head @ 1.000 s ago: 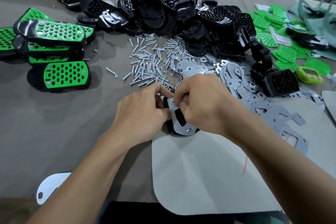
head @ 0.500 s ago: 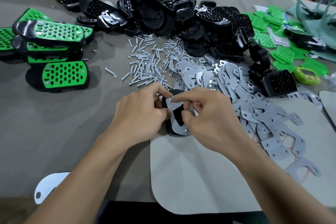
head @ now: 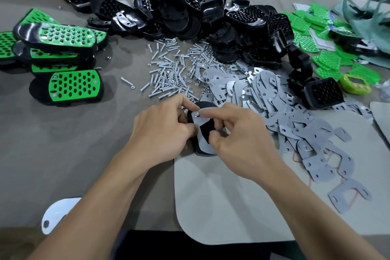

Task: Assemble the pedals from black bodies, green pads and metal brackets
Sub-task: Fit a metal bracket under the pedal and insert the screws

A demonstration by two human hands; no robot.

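The left hand [head: 162, 131] gripped the black pedal body [head: 205, 132] at mid-table, while the right hand [head: 238, 139] pinched the metal bracket [head: 203, 145] laid on it (nut [head: 196, 114] at its top). Loose bolts [head: 166, 78], spare brackets [head: 272, 99] and heaped bodies [head: 185, 12] crowded just behind; finished pedals [head: 73, 85] lay well left.

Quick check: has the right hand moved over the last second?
Yes. The right hand has drawn back toward the person, away from the bracket pile, and lies more over the pale mat, pinching the bracket.
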